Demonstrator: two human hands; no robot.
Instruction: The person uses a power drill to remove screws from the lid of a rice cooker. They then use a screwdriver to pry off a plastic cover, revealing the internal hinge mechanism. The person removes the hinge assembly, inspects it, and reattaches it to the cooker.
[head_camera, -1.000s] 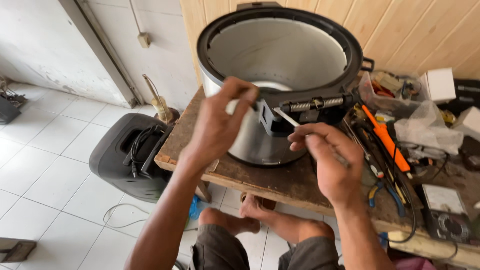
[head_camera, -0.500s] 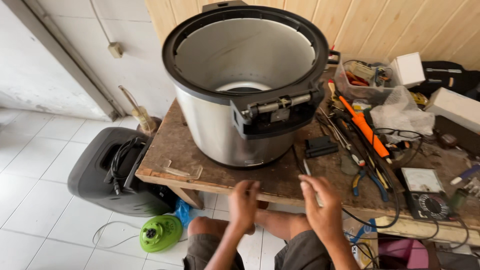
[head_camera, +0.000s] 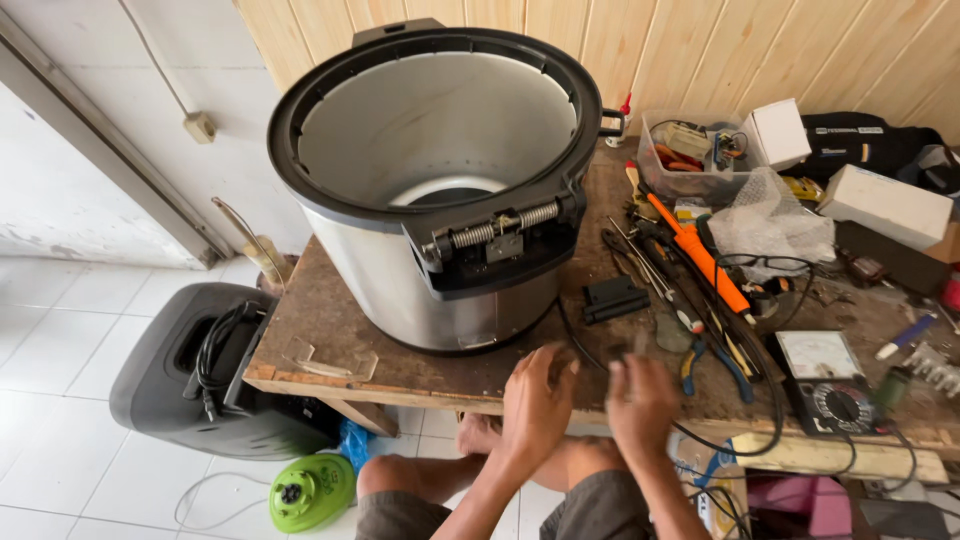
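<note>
Raised hands (head_camera: 590, 405) before lidless cooker (head_camera: 440, 190)

On the bench's (head_camera: 330, 385) right lie an orange-handled tool (head_camera: 700, 252), blue pliers (head_camera: 722, 362) and a multimeter (head_camera: 828, 380); a black speaker (head_camera: 190, 375) and green disc (head_camera: 312, 492) sit on the floor, left

large steel cooker body (head_camera: 440, 190), lid off, black rim, spring hinge facing viewer, upright on wooden bench (head_camera: 330, 330). left hand (head_camera: 535, 405) and right hand (head_camera: 640, 405) side by side at bench front edge, blurred, apart from cooker; grip unclear. right of cooker: black block (head_camera: 615, 298), orange-handled tool (head_camera: 700, 255), pliers (head_camera: 715, 362), multimeter (head_camera: 825, 380). black speaker (head_camera: 190, 375) on floor.
</note>
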